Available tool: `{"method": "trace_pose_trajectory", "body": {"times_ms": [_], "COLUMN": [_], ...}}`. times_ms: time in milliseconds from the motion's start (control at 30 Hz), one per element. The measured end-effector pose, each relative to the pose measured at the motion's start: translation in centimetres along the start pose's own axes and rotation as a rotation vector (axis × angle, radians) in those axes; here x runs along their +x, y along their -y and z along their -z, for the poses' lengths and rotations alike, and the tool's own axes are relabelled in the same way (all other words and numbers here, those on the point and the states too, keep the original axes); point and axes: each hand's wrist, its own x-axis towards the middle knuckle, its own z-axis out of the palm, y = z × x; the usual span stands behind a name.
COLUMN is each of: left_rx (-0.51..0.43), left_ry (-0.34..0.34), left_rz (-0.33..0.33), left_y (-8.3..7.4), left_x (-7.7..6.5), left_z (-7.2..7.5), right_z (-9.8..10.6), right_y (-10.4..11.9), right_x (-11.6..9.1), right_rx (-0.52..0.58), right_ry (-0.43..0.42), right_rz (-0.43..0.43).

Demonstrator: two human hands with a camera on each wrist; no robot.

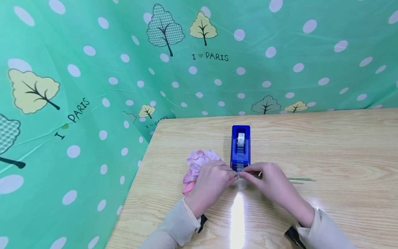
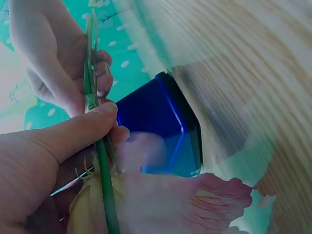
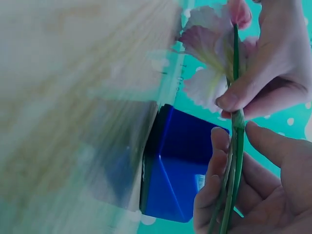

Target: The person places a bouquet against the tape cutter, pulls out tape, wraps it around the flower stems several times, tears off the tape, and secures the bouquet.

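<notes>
Pink flowers (image 1: 199, 159) at nine o'clock; the left hand (image 1: 214, 178), angled inward, pinches their stems (image 3: 238, 156); what looks like clear tape (image 3: 238, 119) already binds them, winding left unclear; blue dispenser (image 1: 246, 152) at twelve; right hand (image 1: 273, 180) curls round the stems, ends towards three.

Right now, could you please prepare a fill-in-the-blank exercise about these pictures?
1. The boxy blue plastic dispenser is loaded with rolled ____.
2. The person's left grip pinches slender green ____.
3. The white-dotted green cloth bears the city name ____.
4. In the head view, ruffled pink flowers appear on the dispenser's ____ side.
Missing words: tape; stems; Paris; left.
</notes>
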Motion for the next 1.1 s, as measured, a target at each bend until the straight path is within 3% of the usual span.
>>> {"method": "trace_pose_trajectory", "body": {"times_ms": [367, 633, 800, 1100], "left_rx": [0.02, 0.071, 0.119, 0.094], "left_ry": [-0.04, -0.077, -0.052, -0.004], "left_rz": [-0.016, -0.034, -0.037, -0.026], "left_y": [0.1, 0.0, -0.1, 0.1], "left_x": [-0.3, -0.2, -0.2, -0.2], "left_z": [-0.3, -0.6, -0.7, -0.7], "right_z": [0.5, 0.2, -0.2, -0.4], "right_y": [0.6, 1.2, 1.4, 1.2], "right_x": [0.8, 1.2, 1.5, 1.8], "right_rx": [-0.019, -0.064, -0.061, -0.044], "right_ry": [0.045, 0.015, -0.008, -0.033], "right_rz": [-0.101, -0.14, -0.161, -0.184]}}
